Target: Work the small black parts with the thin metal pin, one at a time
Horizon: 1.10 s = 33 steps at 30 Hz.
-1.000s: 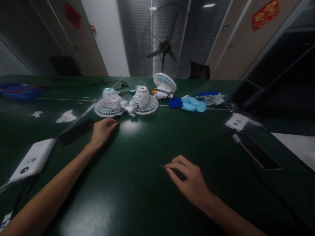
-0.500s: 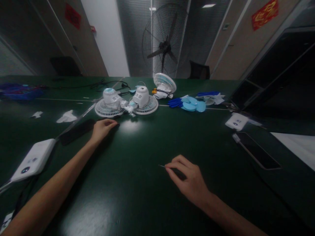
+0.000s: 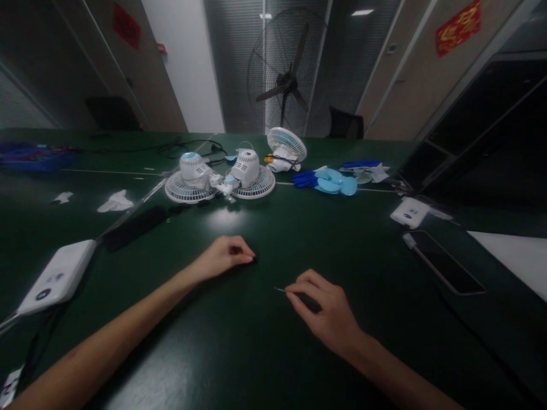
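Over the middle of the dark green table [image 3: 265, 347], my left hand [image 3: 222, 257] is closed in a pinch on a small dark piece [image 3: 255, 258]; its kind is too small to make out. To the right and nearer to me, my right hand [image 3: 327, 310] grips a small screwdriver [image 3: 311, 302]. The dark handle lies partly hidden in the palm, while the thin metal shaft points left toward my other hand. A gap separates the two hands.
Two white fan heads [image 3: 194, 181] lie face down beyond my hands, with a third fan [image 3: 285, 149] behind. Blue fan blades [image 3: 335, 181] lie right of them. A black pouch-like item [image 3: 137, 228] and white device [image 3: 57, 277] are left, a phone [image 3: 447, 262] right.
My left hand has moved right and nearer to me from beside the dark item, carrying the small dark piece. My right hand and the screwdriver have hardly moved.
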### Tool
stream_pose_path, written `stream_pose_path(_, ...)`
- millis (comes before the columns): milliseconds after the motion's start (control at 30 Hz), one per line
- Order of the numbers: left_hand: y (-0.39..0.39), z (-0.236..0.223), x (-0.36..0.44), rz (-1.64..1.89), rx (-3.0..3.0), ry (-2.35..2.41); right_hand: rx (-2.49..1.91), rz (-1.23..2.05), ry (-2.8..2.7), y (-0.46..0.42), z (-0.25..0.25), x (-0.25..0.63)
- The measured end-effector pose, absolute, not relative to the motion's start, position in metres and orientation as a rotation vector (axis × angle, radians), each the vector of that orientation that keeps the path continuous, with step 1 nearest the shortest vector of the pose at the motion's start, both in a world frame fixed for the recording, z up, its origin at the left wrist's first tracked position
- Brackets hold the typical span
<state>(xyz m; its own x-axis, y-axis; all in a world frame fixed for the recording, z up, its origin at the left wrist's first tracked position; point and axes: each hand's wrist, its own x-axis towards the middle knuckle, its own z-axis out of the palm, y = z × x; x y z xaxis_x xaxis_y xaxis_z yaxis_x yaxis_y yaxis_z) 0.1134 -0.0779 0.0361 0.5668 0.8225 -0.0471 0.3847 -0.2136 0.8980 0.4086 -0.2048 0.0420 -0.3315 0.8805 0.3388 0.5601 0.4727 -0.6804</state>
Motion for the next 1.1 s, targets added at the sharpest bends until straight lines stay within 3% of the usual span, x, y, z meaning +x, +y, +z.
stream_pose_path(233, -0.138, 0.036, 0.16, 0.583, 2.131, 0.749, -1.237, 0.553, -2.03, -0.206, 0.038, 0.41)
stream_pose_path(1100, -0.145, 0.036, 0.159, 0.487, 2.192, 0.648, -1.175, 0.586, -2.147, -0.208, 0.033, 0.409)
